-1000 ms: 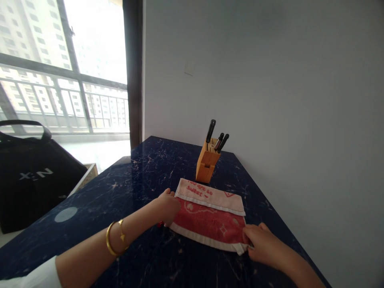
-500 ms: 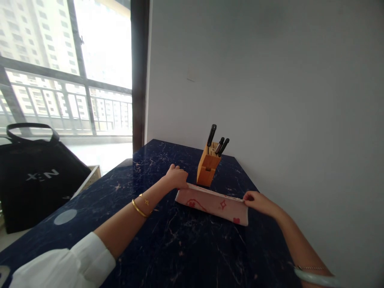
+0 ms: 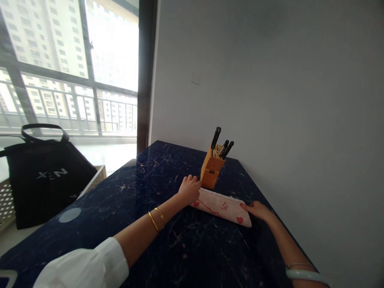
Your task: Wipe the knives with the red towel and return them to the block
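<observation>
A pink cloth [image 3: 220, 208] with red figures, folded into a long narrow strip, lies on the dark blue marbled table [image 3: 180, 248]. My left hand [image 3: 190, 189] closes over its left end with curled fingers, and the fingertips are partly hidden. At the right end, my right hand [image 3: 258, 210] grips the cloth's edge, the thumb on top. Just behind the cloth stands a wooden knife block [image 3: 211, 168], near my left fingers. Several black-handled knives [image 3: 216, 138] stick up out of it.
A black bag [image 3: 51, 176] with white letters stands at the left, by a perforated light-coloured crate [image 3: 100, 172]. A pale round spot [image 3: 70, 215] shows near the table's left edge. A grey wall [image 3: 285, 100] borders the right side, and a large window [image 3: 114, 60] is at the left.
The cloth has gone from a raised upright fold to a flatter strip on the table. My left hand has curled over its left end; my right hand has moved slightly down along its right edge.
</observation>
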{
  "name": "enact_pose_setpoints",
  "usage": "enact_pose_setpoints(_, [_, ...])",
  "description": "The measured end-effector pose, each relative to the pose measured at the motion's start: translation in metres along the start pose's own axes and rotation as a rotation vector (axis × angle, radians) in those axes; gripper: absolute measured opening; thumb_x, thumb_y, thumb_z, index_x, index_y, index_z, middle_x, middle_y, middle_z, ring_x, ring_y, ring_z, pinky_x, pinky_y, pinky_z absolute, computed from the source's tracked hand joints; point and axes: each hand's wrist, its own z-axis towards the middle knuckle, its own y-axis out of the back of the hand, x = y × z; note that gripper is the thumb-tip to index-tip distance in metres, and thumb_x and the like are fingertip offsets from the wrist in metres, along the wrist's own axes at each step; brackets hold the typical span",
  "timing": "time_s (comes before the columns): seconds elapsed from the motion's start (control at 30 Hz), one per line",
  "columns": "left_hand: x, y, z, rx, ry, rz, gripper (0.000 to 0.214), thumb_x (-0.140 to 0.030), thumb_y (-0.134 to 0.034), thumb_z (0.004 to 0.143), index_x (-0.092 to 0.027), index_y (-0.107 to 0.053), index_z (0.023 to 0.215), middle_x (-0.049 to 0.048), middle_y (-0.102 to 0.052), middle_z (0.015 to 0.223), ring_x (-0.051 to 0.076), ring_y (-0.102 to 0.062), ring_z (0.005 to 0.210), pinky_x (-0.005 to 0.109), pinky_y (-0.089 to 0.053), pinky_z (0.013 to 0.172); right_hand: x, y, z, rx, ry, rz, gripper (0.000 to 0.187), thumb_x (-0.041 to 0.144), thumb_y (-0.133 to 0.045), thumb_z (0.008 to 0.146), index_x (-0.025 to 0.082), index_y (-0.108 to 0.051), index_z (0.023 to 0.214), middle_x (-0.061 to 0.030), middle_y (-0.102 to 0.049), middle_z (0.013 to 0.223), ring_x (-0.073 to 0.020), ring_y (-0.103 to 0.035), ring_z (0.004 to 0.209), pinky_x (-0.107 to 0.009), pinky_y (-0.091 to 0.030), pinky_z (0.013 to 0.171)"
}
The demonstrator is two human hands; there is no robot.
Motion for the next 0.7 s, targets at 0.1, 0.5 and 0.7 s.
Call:
enact_pose_setpoints(0.1, [-0.016,-0.01,0.0,0.051,-0.095,-0.081,0.019,-0.024,-0.053,0.076,-0.028,-0.061,0.092,0.0028,-0.056,0.097,0.023,-0.047,0.095,0.036,-0.037,0.082,-0.001,-0.004,-0.002,0.09,0.0,0.106,0.034,0.043,-0.063,0.063,0.016,-0.053,0.046,0.0006,-0.047,0.039,-0.0167,-0.053,0.051,-0.024,-0.034,0.047])
enact_pose_setpoints(0.5, [-0.04,-0.026,0.006,0.112,-0.073,-0.175,0.028,-0.03,-0.052,0.084,-0.017,-0.053,0.108,0.0067,-0.055,0.111,0.021,-0.052,0.1,0.043,-0.043,0.085,0.05,0.028,-0.023,-0.065,0.065,0.297,0.015,0.032,-0.052,0.069,0.017,-0.052,0.071,0.0023,-0.051,0.053,-0.0117,-0.047,0.048,-0.021,-0.032,0.044])
enact_pose_setpoints(0.7, [0.004,-0.008,-0.004,0.073,0.165,-0.164,0.03,-0.03,-0.05,0.085,-0.016,-0.051,0.111,0.008,-0.052,0.114,0.021,-0.053,0.099,0.043,-0.044,0.083,0.129,0.035,-0.026,-0.194,0.239,0.229,0.017,0.027,-0.057,0.065,0.02,-0.048,0.077,0.0016,-0.055,0.065,-0.0131,-0.051,0.06,-0.022,-0.033,0.053])
